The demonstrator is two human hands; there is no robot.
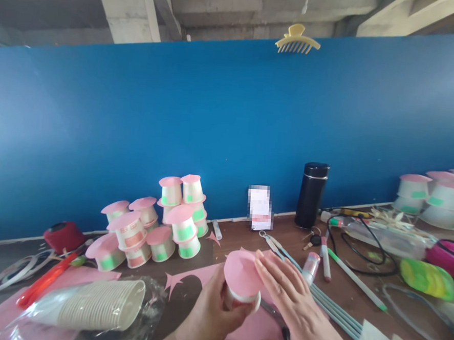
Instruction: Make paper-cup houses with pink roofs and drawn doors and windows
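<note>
My left hand (pixel 206 312) is wrapped around a small white paper cup (pixel 242 296) capped with a pink paper disc (pixel 241 273). Fingers of my right hand (pixel 291 302) lie flat and stretched against the disc's right side, pressing on it. Under both hands lies a pink paper sheet (pixel 193 278) with round cut-outs. Black-handled scissors (pixel 277 322) rest on the table beneath my right hand.
A pile of finished pink-topped cups (pixel 158 222) stands at the back left, more (pixel 436 195) at the far right. A bagged sleeve of paper cups (pixel 88 302), red tool (pixel 45 279), black flask (pixel 312 195), markers (pixel 325 258), cables and a blue partition (pixel 229 129) surround the desk.
</note>
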